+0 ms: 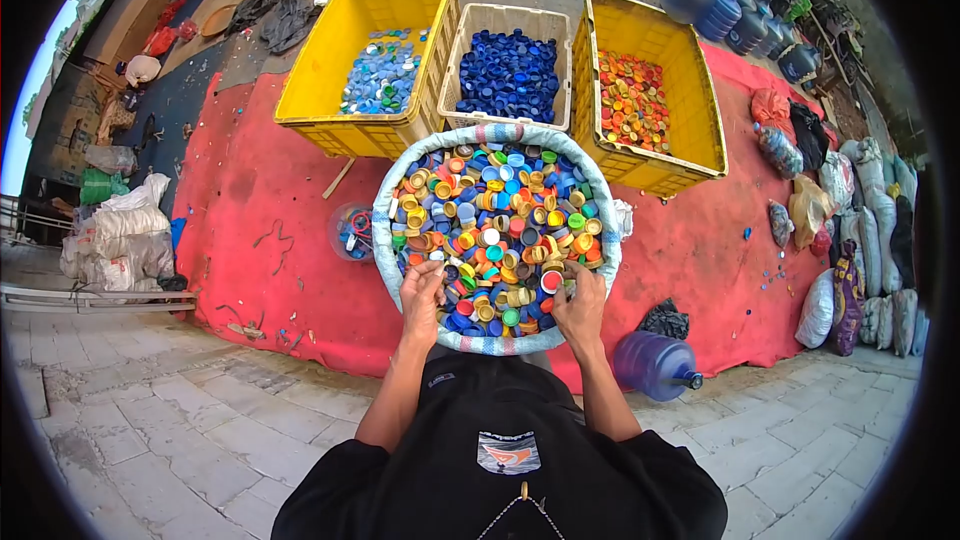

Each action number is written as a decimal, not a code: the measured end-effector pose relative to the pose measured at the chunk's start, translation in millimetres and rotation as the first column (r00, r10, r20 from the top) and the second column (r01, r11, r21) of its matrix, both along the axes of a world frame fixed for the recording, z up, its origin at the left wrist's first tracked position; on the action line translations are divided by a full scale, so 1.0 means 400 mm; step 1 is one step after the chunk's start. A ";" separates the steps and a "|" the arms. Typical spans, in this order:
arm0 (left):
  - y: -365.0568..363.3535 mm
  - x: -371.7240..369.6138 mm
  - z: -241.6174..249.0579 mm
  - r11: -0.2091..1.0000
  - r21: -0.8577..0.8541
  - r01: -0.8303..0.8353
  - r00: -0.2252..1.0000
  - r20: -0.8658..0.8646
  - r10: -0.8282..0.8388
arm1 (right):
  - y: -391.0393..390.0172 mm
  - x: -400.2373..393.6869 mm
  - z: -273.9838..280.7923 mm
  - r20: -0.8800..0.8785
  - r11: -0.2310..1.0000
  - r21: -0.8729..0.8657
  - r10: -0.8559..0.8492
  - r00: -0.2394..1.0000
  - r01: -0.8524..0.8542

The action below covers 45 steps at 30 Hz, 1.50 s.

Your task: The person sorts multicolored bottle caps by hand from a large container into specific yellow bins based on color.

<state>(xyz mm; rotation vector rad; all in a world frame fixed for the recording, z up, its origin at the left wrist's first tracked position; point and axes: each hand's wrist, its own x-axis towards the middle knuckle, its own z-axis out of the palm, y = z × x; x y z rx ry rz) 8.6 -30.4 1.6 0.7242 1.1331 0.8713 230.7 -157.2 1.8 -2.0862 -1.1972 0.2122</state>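
A round basin with a blue-and-white cloth rim [386, 230] is full of mixed-colour plastic bottle caps [490, 202] right in front of me. Over its near left side, my left hand [421, 292] has its fingers pinched together, with a small white cap [437, 256] at the fingertips. My right hand [581, 302] is at the near right side of the basin. Its thumb and forefinger close on a red bottle cap [551, 282] with a pale inside. Caps beneath both hands are partly covered by the fingers.
Beyond the basin stand a yellow crate [310, 90] of light-blue caps, a white crate [450, 90] of dark-blue caps and a yellow crate [690, 90] of orange-red caps. A large water jug [652, 365] lies at right on the red mat [270, 230]. Filled sacks [870, 210] line the right.
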 end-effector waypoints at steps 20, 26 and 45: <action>-0.083 0.076 0.023 0.981 0.034 0.193 0.981 -0.022 -0.192 | 0.016 -0.005 0.032 0.149 0.946 -0.308 0.154 0.977 -0.102; -0.090 0.111 0.051 0.876 -0.124 0.467 0.882 0.137 -0.451 | 0.014 -0.027 0.065 -0.405 0.986 0.064 0.167 0.899 -0.155; 0.016 0.035 0.013 0.810 0.340 0.478 0.831 -0.475 -0.291 | -0.124 0.016 0.040 -0.015 0.968 -0.217 -0.133 0.991 0.127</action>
